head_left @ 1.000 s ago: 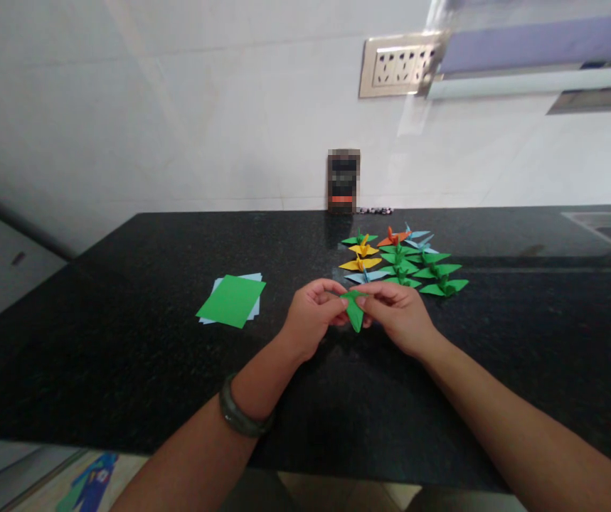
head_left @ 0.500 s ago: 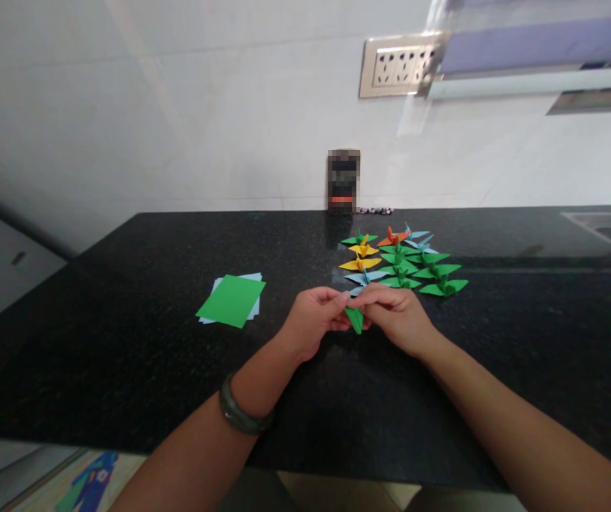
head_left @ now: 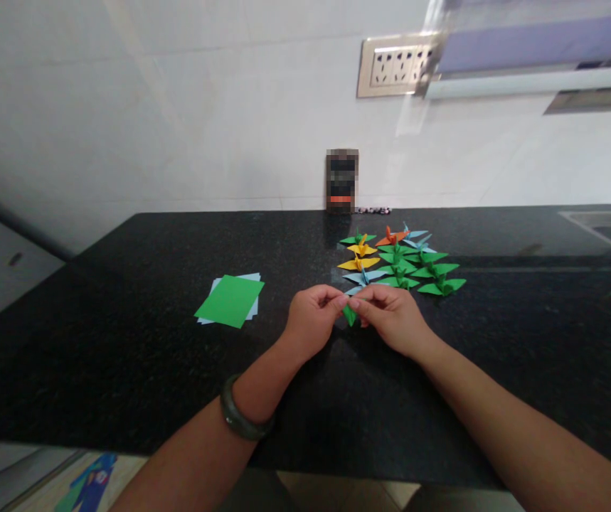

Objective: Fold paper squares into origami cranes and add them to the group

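Observation:
My left hand and my right hand meet over the black stone counter. Both pinch a small folded green paper piece, of which only a tip shows between the fingertips. Just behind the hands lies a cluster of finished paper cranes in green, yellow, blue and orange. A stack of flat paper squares with a green sheet on top lies to the left of my left hand. A dark bangle sits on my left wrist.
A dark blurred box stands against the white tiled wall behind the cranes. A socket plate is mounted high on the wall. A sink edge shows at the far right. The counter's front edge runs below my forearms.
The green piece showed as a longer pointed shape; now my fingers have closed in over it and only a small tip shows. Both hands stayed in nearly the same place.

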Demonstrator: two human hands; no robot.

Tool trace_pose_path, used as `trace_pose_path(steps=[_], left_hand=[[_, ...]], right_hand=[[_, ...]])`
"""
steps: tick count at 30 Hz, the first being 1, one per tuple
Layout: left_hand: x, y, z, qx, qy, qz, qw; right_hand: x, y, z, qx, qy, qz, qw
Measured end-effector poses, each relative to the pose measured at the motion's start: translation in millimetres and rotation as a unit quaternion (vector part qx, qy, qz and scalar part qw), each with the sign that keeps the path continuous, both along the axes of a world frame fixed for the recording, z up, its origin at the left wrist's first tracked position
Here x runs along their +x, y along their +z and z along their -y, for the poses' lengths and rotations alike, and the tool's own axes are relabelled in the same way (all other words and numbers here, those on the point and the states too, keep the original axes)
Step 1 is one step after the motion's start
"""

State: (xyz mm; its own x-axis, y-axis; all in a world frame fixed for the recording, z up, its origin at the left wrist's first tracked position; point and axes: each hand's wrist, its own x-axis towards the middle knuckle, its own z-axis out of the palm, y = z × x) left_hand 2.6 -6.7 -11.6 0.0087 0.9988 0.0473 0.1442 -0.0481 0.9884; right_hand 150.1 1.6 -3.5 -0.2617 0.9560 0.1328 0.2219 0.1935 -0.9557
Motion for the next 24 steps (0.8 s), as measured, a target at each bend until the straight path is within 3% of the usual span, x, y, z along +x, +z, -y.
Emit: trace_pose_path(steps=[5, 9, 11, 14, 16, 18, 20, 24], left_hand=[[-6, 4.4, 0, 0.065, -0.007, -0.09, 0.994], [-13, 7.5, -3, 0.054, -0.115, -0.151, 0.98], [-13, 7.5, -4, 0.015, -0.142, -0.121, 0.982], [-11, 6.3, -5, -0.053, -0.082, 0.052, 0.994], [-9, 5.4, -5, -0.085, -0.049, 0.172, 0.98], [-8, 4.6, -5, -0.093, -0.046, 0.231, 0.967], [-7, 4.3, -5, -0.084, -0.046, 0.235, 0.967], [-8, 6.0, -5, -0.04, -0.052, 0.123, 0.99]], right_hand=[[0, 0.7, 1, 0.014, 0.008, 0.002, 1.0], [5, -0.4, -2, -0.018, 0.085, 0.041, 0.995], [5, -1.8, -2, -0.064, 0.104, 0.042, 0.992], [0, -4.3, 0, -0.148, 0.038, -0.072, 0.986], [-5, -5.8, 2, -0.191, -0.022, -0.18, 0.965], [-9, -6.9, 3, -0.234, -0.026, -0.222, 0.946], [-10, -7.7, 4, -0.234, -0.014, -0.21, 0.949], [-7, -8.6, 2, -0.125, -0.039, -0.151, 0.98]])
